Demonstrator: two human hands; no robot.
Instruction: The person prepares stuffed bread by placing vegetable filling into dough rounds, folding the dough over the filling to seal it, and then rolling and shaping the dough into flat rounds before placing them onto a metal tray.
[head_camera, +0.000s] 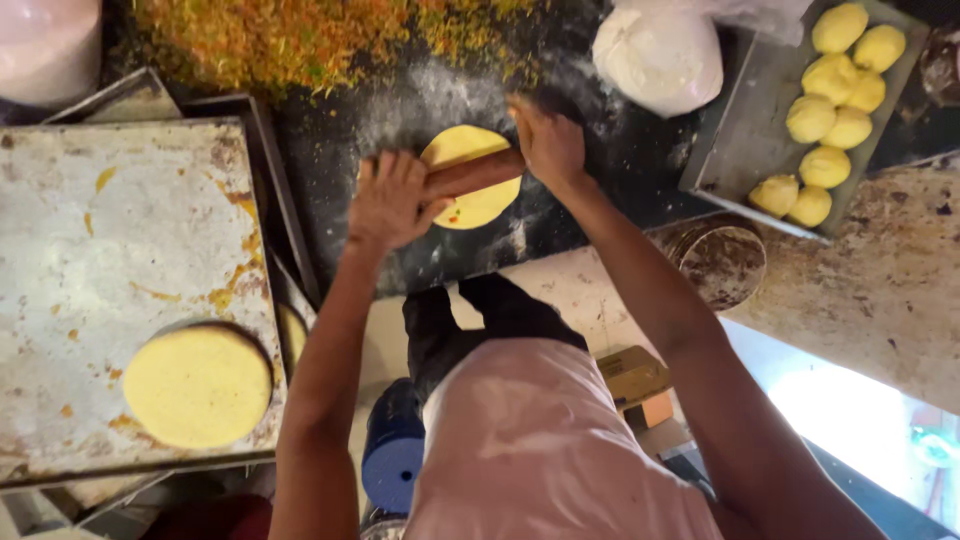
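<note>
Stacked yellow discs (198, 385) on a stained tray (60, 250) — dough balls (830, 110), perhaps a flour bag (658, 58).

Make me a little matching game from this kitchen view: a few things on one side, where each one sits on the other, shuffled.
Things:
1. rolling pin
2. dough balls
3. stack of rolled discs
4. white lump of dough

Places:
a. on the stained metal sheet at the left
b. under both hands, left hand and right hand, across a yellow disc
c. in the grey tray at the right
d. top centre, beside that tray

Pairs: 1-b, 2-c, 3-a, 4-d
</note>
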